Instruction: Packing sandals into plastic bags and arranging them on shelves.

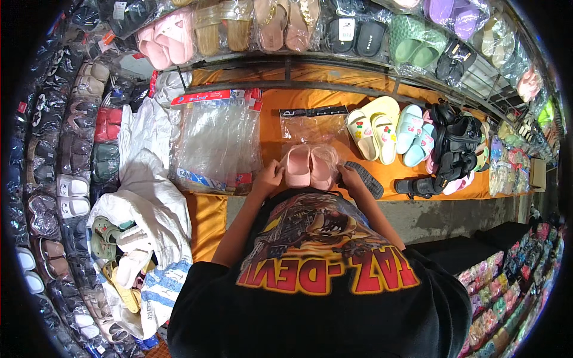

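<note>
A pair of pink slides (299,166) lies on the orange-covered table before me, close to my body. Clear plastic, seemingly a bag (332,156), shines around the slide on the right. At the pair's left side my left hand (268,176) has its fingers closed, apparently pinching the plastic edge. My right hand (351,175) grips the plastic on the other side. Just beyond that hand rests a black ridged sandal (368,181), sole up. One clear bag with a black header (313,117) lies flat behind the pink pair.
Clear bags with red headers (215,138) are spread at left. Yellow slides (374,127), light-blue slides (415,134) and black sandals (461,134) crowd the right. A white sack (165,223) holds loose footwear at lower left. Racks of wrapped footwear surround me, with a metal rail (340,85) ahead.
</note>
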